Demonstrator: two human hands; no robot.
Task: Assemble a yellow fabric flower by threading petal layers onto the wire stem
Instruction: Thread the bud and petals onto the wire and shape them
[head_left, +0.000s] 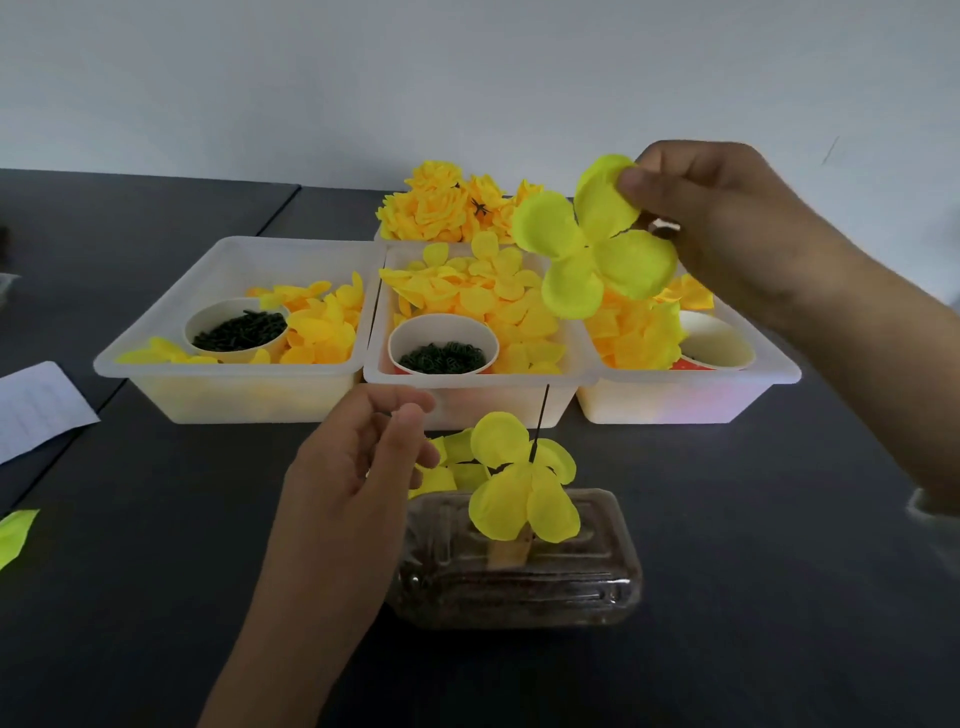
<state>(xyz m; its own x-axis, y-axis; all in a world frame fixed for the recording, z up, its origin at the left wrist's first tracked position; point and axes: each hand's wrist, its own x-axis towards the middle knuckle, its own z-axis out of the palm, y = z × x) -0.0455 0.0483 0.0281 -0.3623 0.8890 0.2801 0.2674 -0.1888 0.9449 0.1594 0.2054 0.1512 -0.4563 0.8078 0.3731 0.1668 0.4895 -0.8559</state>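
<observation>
A thin dark wire stem (540, 423) stands upright from a clear plastic box (514, 566) near the table's front. A four-lobed yellow petal layer (524, 480) sits threaded low on the wire. My right hand (727, 218) pinches another four-lobed yellow petal layer (592, 236) by one lobe, high above the trays and up and right of the wire tip. My left hand (358, 457) hovers left of the wire with fingers loosely curled, holding nothing I can see. A few loose petals (452, 465) lie behind the box.
Three white trays (234, 384) (467, 395) (691, 400) hold loose yellow petals and paper cups of small dark green parts (239, 330) (444, 358). Finished yellow flowers (447, 208) are piled at the back. A paper sheet (36, 405) and a stray petal (15, 530) lie left.
</observation>
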